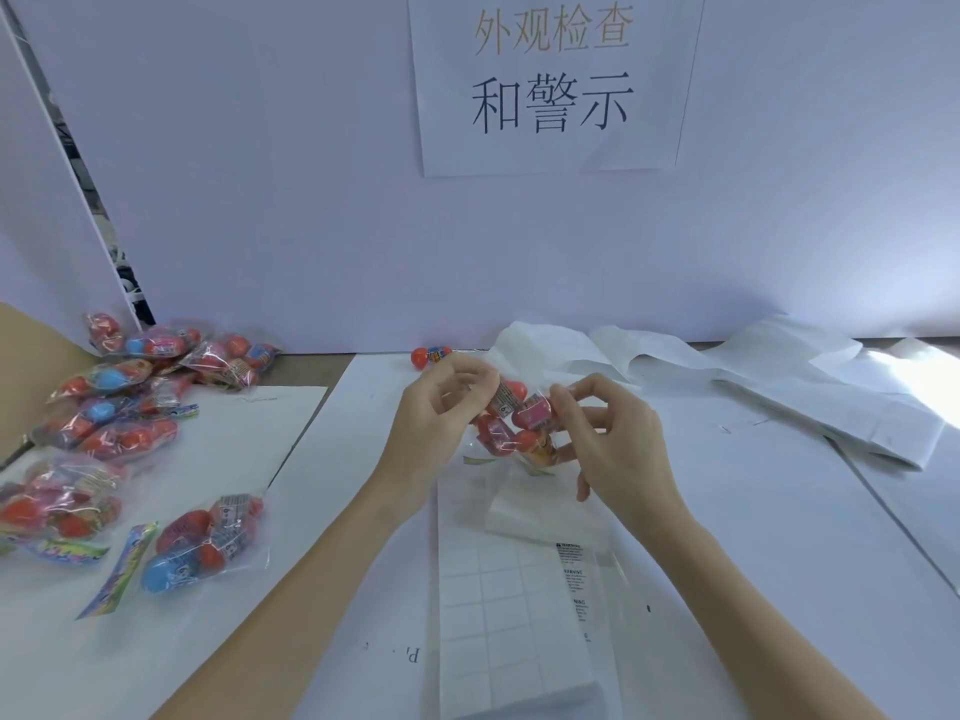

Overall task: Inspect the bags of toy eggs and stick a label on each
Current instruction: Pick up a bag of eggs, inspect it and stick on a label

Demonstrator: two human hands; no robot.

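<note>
A clear bag of red toy eggs (511, 423) hangs above the middle of the table, held between both hands. My left hand (436, 413) pinches its upper left edge, fingers curled. My right hand (608, 433) grips the bag's right side with thumb and fingers. Below them lies a label sheet (498, 605) with a grid of peeled squares and a column of warning labels (571, 579) along its right side. Several more bags of red and blue eggs (130, 407) lie heaped at the left, one bag (208, 537) nearer the front.
A loose red egg (428, 357) sits by the back wall. Crumpled white backing sheets (753, 376) spread over the back right. A brown cardboard box edge (31, 345) stands at far left. A paper sign (550, 80) hangs on the white wall behind.
</note>
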